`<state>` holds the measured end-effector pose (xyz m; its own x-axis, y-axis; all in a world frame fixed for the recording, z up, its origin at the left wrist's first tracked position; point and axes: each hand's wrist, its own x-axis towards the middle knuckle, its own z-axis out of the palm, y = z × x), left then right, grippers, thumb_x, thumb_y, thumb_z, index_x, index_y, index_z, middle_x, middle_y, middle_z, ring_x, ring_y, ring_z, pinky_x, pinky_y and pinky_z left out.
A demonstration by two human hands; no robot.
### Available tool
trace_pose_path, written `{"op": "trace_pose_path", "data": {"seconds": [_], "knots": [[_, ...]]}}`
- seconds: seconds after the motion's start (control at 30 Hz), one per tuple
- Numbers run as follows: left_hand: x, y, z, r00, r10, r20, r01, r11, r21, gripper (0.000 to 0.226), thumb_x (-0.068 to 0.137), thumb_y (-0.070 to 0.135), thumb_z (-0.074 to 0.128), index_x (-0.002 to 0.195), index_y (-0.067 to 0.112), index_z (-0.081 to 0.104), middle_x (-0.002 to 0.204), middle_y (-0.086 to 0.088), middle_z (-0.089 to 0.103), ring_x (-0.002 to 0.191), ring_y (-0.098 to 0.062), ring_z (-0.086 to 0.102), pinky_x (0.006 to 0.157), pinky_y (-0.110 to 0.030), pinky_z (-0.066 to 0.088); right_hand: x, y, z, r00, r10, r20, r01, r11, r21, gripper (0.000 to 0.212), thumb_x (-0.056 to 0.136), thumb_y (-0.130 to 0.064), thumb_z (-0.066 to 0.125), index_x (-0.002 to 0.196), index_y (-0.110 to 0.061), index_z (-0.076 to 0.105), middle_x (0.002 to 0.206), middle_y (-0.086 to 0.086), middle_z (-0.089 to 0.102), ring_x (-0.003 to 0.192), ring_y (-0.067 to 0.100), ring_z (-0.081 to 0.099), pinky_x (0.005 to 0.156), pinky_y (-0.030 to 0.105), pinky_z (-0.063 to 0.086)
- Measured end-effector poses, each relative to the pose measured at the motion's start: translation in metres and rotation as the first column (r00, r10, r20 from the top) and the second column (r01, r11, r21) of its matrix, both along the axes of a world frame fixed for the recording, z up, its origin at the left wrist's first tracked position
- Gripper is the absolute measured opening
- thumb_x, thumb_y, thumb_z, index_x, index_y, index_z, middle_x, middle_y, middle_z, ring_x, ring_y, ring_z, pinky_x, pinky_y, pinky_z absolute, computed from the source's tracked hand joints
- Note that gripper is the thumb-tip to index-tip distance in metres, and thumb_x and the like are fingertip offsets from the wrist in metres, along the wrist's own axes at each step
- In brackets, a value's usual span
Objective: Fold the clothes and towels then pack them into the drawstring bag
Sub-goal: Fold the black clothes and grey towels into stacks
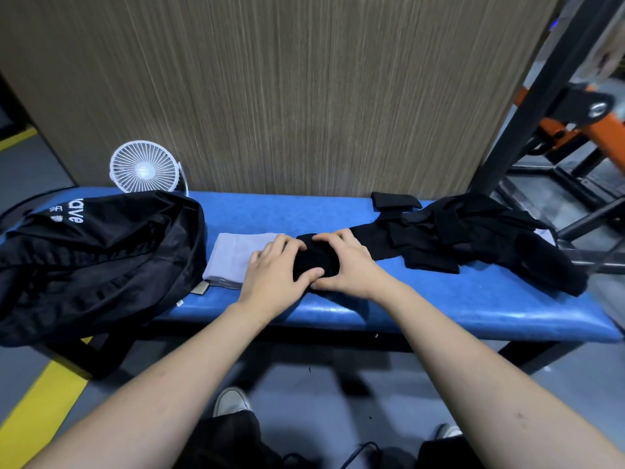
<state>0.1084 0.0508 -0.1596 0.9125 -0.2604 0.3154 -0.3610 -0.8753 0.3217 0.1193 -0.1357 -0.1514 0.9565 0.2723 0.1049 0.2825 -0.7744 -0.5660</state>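
On the blue padded bench (439, 299) my left hand (274, 275) and my right hand (351, 265) both grip a rolled-up end of a black garment (316, 258). Its unrolled length stretches right into a heap of black clothes (473, 235). A folded grey towel (233, 257) lies just left of my left hand, partly under it. The black drawstring bag (94, 258) with white lettering lies slumped over the bench's left end. A small folded black piece (394, 200) sits at the back edge.
A white desk fan (143, 167) stands behind the bag against a wood-grain wall panel (304, 96). Black and orange gym frames (575, 123) rise at the right. Grey floor with a yellow line (44, 394) and my shoes show below.
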Motion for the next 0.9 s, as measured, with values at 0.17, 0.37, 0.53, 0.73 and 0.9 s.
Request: {"op": "trace_pose_path", "data": {"seconds": [0.17, 0.37, 0.53, 0.73, 0.9], "knots": [[-0.001, 0.002, 0.0, 1.0, -0.011, 0.014, 0.011, 1.0, -0.017, 0.041, 0.087, 0.059, 0.054, 0.114, 0.029, 0.052, 0.117, 0.009, 0.047, 0.114, -0.016, 0.05, 0.091, -0.037, 0.037, -0.002, -0.001, -0.011, 1.0, 0.025, -0.01, -0.026, 0.988, -0.149, 0.077, 0.076, -0.075, 0.053, 0.145, -0.05, 0.032, 0.15, -0.009, 0.036, 0.144, 0.019, 0.025, 0.119, 0.05, 0.014], [0.0, 0.0, -0.005, 0.994, -0.086, 0.063, 0.077, 0.987, 0.138, 0.053, 0.087, 0.064, 0.038, 0.123, 0.031, 0.057, 0.128, 0.012, 0.054, 0.118, -0.015, 0.053, 0.1, -0.033, 0.028, -0.011, 0.0, -0.011, 0.992, 0.055, -0.115, -0.054, 0.998, 0.012, 0.094, 0.08, -0.046, 0.073, 0.156, -0.032, 0.021, 0.166, 0.001, 0.011, 0.151, 0.018, 0.014, 0.122, 0.045, 0.016], [0.0, -0.012, -0.003, 0.989, -0.128, 0.077, 0.108, 0.97, 0.219, 0.059, 0.088, 0.06, 0.032, 0.128, 0.024, 0.059, 0.117, 0.007, 0.063, 0.109, -0.019, 0.06, 0.096, -0.029, 0.027, -0.019, -0.01, -0.003, 0.981, 0.024, -0.192, 0.021, 0.973, 0.229, 0.089, 0.078, -0.018, 0.079, 0.153, -0.017, 0.03, 0.154, 0.004, 0.034, 0.141, 0.016, 0.036, 0.114, 0.025, 0.031], [0.01, -0.017, -0.004, 0.992, -0.119, 0.05, 0.109, 0.98, 0.164, 0.056, 0.087, 0.062, 0.041, 0.128, 0.026, 0.055, 0.106, 0.002, 0.055, 0.102, -0.024, 0.054, 0.094, -0.035, 0.032, -0.021, -0.012, -0.004, 0.983, 0.029, -0.182, 0.015, 0.972, 0.236, 0.083, 0.078, -0.009, 0.078, 0.149, -0.01, 0.034, 0.149, 0.009, 0.041, 0.136, 0.02, 0.042, 0.108, 0.022, 0.034], [0.012, -0.016, -0.003, 0.992, -0.127, 0.013, 0.123, 0.977, 0.176, 0.068, 0.084, 0.069, 0.027, 0.131, 0.03, 0.056, 0.12, 0.006, 0.052, 0.112, -0.021, 0.05, 0.101, -0.037, 0.031, -0.02, -0.014, -0.004, 0.976, 0.054, -0.212, 0.008, 0.96, 0.279, 0.096, 0.079, -0.015, 0.078, 0.156, -0.012, 0.021, 0.159, 0.006, 0.03, 0.144, 0.018, 0.033, 0.115, 0.029, 0.032]]}}
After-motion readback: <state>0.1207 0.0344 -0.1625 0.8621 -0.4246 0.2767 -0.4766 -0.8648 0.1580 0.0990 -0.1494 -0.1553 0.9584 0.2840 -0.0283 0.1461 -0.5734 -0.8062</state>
